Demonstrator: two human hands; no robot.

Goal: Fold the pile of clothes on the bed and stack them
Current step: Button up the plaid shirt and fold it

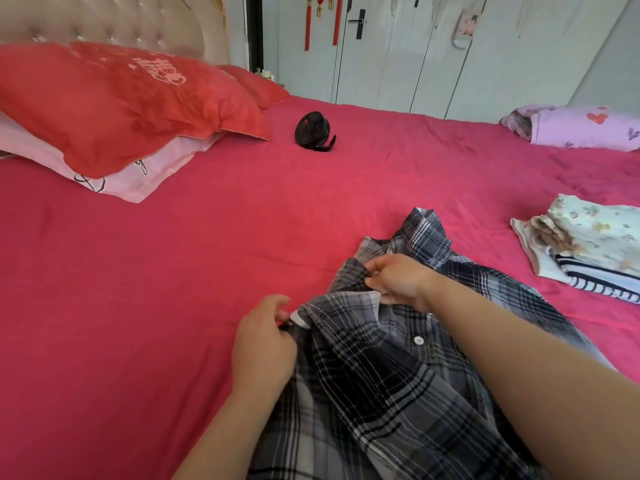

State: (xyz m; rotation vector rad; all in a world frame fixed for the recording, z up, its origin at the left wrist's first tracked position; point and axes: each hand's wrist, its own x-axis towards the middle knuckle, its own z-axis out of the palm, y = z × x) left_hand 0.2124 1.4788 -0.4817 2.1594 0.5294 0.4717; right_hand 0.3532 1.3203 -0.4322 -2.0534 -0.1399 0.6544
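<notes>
A grey and black plaid shirt (374, 386) lies crumpled on the pink bed sheet (173, 289) in front of me, its collar pointing toward the far side. My left hand (265, 344) pinches a white-edged part of the shirt at its left side. My right hand (398, 277) grips a fold of the plaid cloth a little farther up, near the collar. A small stack of folded clothes (585, 247), floral on top and striped below, sits on the bed at the right.
A red pillow (121, 102) on a pink pillow lies at the far left by the headboard. A small black fan (313, 131) stands mid-bed. A folded lilac quilt (581, 128) lies at the far right. White wardrobe doors stand behind the bed.
</notes>
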